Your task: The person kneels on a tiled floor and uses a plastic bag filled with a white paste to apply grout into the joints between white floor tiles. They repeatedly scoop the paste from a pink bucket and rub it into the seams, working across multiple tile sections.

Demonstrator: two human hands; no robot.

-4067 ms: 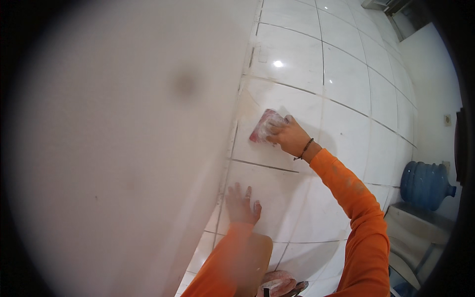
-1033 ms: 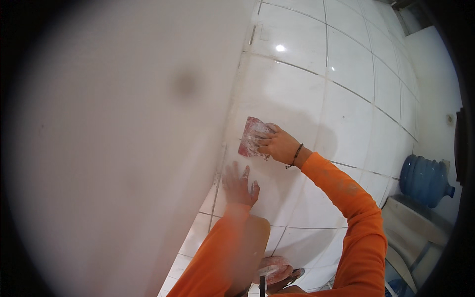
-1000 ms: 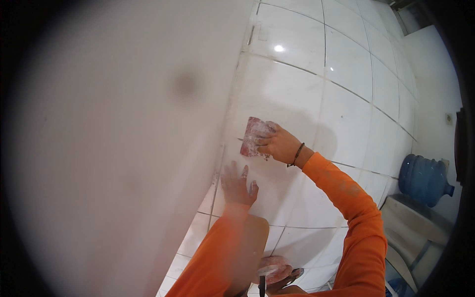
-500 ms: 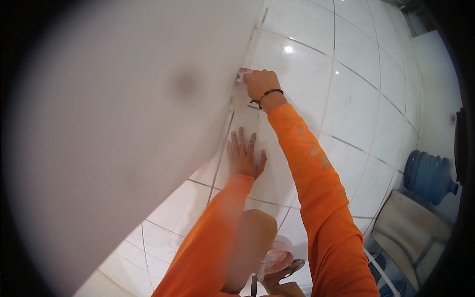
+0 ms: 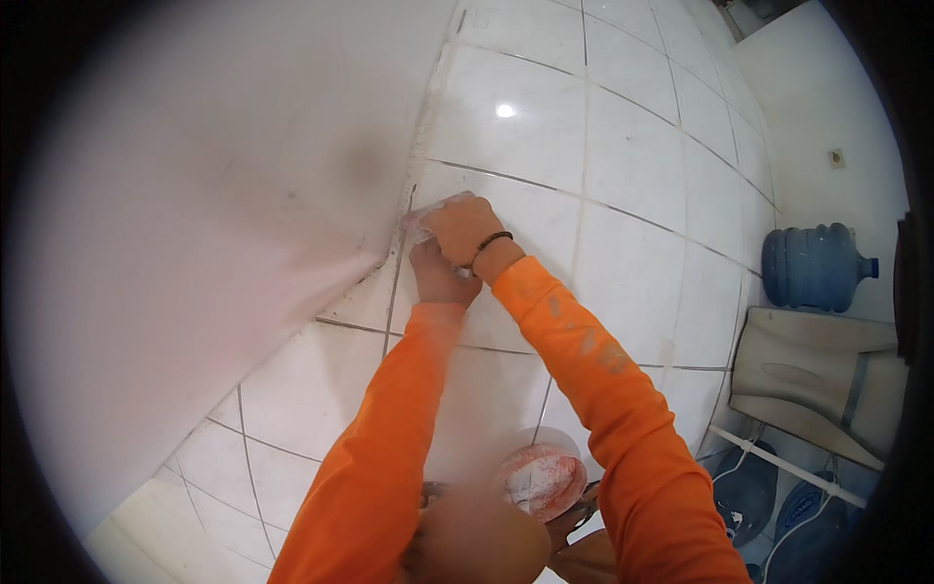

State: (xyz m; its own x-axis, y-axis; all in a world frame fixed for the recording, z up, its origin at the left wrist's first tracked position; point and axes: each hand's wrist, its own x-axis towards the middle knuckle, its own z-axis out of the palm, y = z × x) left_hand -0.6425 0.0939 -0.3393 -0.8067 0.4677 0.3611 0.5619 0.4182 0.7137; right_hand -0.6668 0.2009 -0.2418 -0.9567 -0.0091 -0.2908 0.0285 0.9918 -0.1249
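My right hand (image 5: 465, 232) is closed on a thin, pale, see-through piece that looks like plastic (image 5: 420, 221), close to the corner where the wall meets the white tiled floor. Just below it, my left hand (image 5: 443, 280) touches or nearly touches the right one. Its fingers are mostly hidden beneath the right hand, so their hold does not show. A pinkish-red bowl (image 5: 556, 498) with white powder or paste inside stands on the floor by my feet. Dark grout lines (image 5: 506, 173) run between the glossy tiles (image 5: 516, 107).
The white wall (image 5: 243, 195) rises close on my left, its bottom edge chipped and uneven. To the right, a blue water jug (image 5: 815, 268) lies above a pale chair-like panel (image 5: 817, 365). A white pipe rail (image 5: 778, 462) and further jugs (image 5: 747, 496) are below it.
My right hand has come back toward me along the wall with the see-through piece. My left hand, flat with fingers spread before, has lifted and joined it. The view has shifted.
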